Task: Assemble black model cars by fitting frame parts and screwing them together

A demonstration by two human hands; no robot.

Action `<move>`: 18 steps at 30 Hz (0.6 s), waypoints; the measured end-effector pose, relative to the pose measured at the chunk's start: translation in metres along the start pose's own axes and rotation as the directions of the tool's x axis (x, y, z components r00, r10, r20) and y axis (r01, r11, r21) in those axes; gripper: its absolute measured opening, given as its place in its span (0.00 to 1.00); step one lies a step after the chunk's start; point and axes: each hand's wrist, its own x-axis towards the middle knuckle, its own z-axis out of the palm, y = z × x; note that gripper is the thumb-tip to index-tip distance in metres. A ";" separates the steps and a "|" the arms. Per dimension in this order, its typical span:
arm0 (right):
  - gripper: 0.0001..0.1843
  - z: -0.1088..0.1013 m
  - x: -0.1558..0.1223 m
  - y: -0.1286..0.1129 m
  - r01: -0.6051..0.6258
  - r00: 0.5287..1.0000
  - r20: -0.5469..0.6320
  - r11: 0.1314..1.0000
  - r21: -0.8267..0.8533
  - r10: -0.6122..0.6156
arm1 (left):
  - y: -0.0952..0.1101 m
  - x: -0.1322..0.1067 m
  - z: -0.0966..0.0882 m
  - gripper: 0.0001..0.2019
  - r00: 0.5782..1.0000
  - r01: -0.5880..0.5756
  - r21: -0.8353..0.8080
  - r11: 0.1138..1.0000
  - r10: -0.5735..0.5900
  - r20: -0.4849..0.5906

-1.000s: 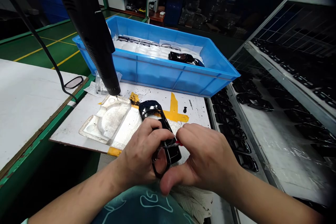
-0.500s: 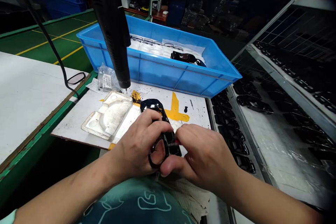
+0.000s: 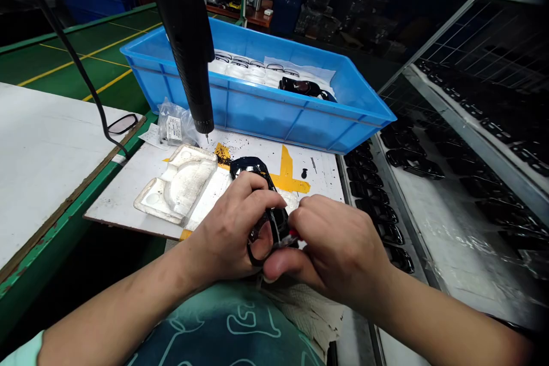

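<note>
My left hand [image 3: 234, 229] is closed around a black-rimmed tinted window piece [image 3: 262, 240], tilted up over the near part of the board. Beneath and beyond it lies a glossy black car-body shell [image 3: 249, 166], partly hidden by my fingers. My right hand [image 3: 334, 240] is closed on a small metal tool with a red part [image 3: 294, 233]. The tool's tip meets the rim of the window piece, and most of its handle is hidden in my fist. A white foam cradle [image 3: 180, 183] lies left of the shell.
A black power screwdriver [image 3: 189, 51] hangs ahead, bit down. Behind it stands a blue bin [image 3: 274, 117] with several rimmed pieces inside. A plastic bag [image 3: 174, 126] lies at left. Several black shells [image 3: 414, 163] rest in racks at right. Black shavings dot the board [image 3: 328, 174].
The window piece has turned slightly and shifted right with my left hand. More of the red-and-metal tool shows by my right fist. The whole view has tilted a little.
</note>
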 end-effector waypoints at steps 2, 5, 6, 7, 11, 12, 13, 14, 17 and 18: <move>0.39 0.001 0.000 -0.001 -0.042 0.999 -0.027 0.999 -0.015 0.042 | 0.002 -0.002 0.001 0.17 1.000 -0.002 0.009 1.000 0.003 -0.023; 0.37 0.001 -0.002 -0.006 -0.016 1.000 -0.009 1.000 0.021 0.016 | 0.004 -0.005 0.002 0.17 0.999 0.003 -0.001 1.000 -0.003 -0.033; 0.35 0.001 -0.003 -0.008 0.016 1.000 -0.007 0.999 0.045 -0.016 | 0.005 -0.006 0.003 0.17 0.999 0.002 -0.005 1.000 -0.003 -0.041; 0.33 0.000 -0.003 -0.010 0.043 0.999 -0.010 0.997 0.061 -0.043 | 0.005 -0.006 0.003 0.17 0.999 -0.003 -0.005 1.000 0.003 -0.052; 0.37 -0.003 -0.001 -0.011 -0.010 0.999 -0.042 1.000 -0.008 0.010 | 0.006 -0.008 0.004 0.16 0.993 -0.023 0.034 0.999 0.027 -0.116; 0.39 -0.004 0.000 -0.011 -0.038 0.999 -0.036 0.999 -0.027 0.037 | 0.006 -0.008 0.004 0.15 0.992 -0.023 0.045 0.999 0.029 -0.124; 0.40 -0.004 0.000 -0.011 -0.047 0.999 -0.022 0.998 -0.031 0.046 | 0.007 -0.008 0.004 0.15 0.992 -0.024 0.052 0.998 0.030 -0.123; 0.39 -0.004 0.000 -0.011 -0.034 0.999 -0.006 0.999 -0.020 0.034 | 0.007 -0.008 0.005 0.14 0.992 -0.027 0.054 0.998 0.033 -0.123; 0.33 -0.004 0.000 -0.011 0.060 0.998 0.033 0.996 0.059 -0.062 | 0.008 -0.009 0.006 0.14 0.990 -0.037 0.050 0.998 0.043 -0.131; 0.31 -0.004 -0.001 -0.011 0.072 0.997 0.029 0.995 0.070 -0.074 | 0.008 -0.009 0.006 0.14 0.989 -0.039 0.049 0.998 0.046 -0.137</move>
